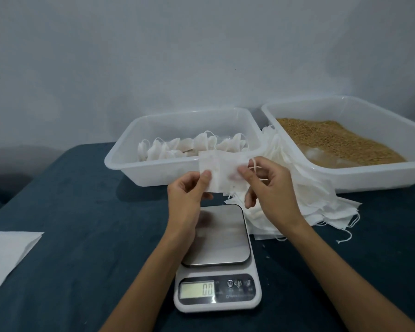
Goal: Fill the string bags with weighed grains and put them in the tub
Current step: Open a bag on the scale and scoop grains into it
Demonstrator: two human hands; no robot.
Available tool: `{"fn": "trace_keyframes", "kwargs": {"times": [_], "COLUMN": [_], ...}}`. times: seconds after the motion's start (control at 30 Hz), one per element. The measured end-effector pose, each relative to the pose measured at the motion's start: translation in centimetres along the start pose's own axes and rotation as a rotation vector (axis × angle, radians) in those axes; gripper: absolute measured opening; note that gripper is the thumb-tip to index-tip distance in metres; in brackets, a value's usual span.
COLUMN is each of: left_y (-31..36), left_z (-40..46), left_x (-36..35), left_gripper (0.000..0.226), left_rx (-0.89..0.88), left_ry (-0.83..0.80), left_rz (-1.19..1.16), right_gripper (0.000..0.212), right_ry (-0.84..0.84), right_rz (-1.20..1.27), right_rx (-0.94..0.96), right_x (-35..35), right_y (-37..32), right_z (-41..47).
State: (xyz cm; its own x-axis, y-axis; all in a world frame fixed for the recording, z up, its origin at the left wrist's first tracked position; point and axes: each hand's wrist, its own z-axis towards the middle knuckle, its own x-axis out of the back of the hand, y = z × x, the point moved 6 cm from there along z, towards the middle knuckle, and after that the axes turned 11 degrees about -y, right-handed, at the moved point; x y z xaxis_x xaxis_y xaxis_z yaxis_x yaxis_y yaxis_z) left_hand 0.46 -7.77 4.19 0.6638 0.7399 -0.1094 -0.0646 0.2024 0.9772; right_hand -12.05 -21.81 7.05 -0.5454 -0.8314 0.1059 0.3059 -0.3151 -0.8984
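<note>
Left hand [187, 190] and right hand [271, 185] pinch an empty white string bag [219, 172] above the steel-topped scale [219, 238], apparently to open its mouth for filling.

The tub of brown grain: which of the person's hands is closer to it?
Right. The right hand is just in front of the grain tub, over the stack of empty bags. The left hand is farther off, before the other tub.
</note>
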Motion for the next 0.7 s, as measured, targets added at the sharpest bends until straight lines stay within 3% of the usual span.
{"fn": "trace_keyframes", "kwargs": {"times": [0.13,0.37,0.47,0.7], "left_y": [-0.1,-0.2,0.0,0.0], "left_z": [0.1,0.2,0.0,-0.2], "left_x": [0.2,0.0,-0.2,-0.2], "left_gripper": [0.033,0.025,0.022,0.025], "left_rx": [0.020,0.074,0.070,0.084], "left_ry": [0.026,-0.023,-0.021,-0.004], "left_rz": [-0.025,-0.190,-0.129,-0.042], "right_gripper": [0.025,0.023,0.040,0.029], "right_ry": [0.089,-0.094,-0.058,-0.157], "right_rz": [0.007,-0.004,-0.044,-0.053], "right_rx": [0.000,0.024,0.000,0.058], "right_x": [0.8,-0.4,0.0,-1.2], "right_y": [0.2,-0.1,0.4,-0.3], "right_z": [0.0,0.2,0.1,0.0]}}
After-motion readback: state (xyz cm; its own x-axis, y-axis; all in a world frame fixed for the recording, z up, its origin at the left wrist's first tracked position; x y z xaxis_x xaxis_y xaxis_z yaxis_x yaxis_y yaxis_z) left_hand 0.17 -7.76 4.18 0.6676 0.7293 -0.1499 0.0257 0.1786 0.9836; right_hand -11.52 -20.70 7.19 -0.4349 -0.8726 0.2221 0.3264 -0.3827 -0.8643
